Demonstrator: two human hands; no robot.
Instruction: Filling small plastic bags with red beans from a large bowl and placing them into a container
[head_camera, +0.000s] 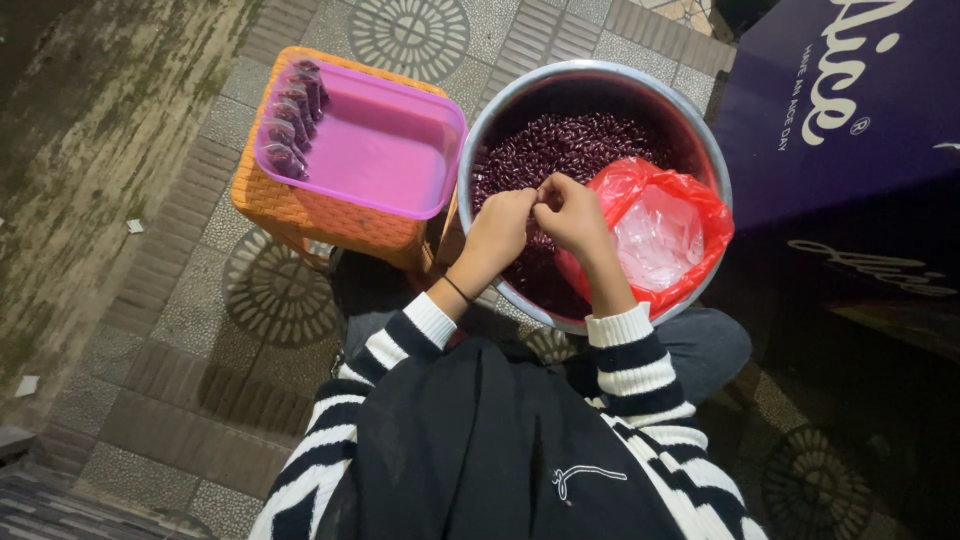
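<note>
Beside the work: a tray on a stool, paved ground

A pink plastic tray (385, 150) rests on an orange woven stool (300, 205), with a row of small filled clear packets (292, 118) lined along its left end. Grey patterned paving stones (200, 330) cover the floor, meeting a mossy concrete strip (90, 150) at left. A dark blue printed banner (850, 130) stands at right.
</note>
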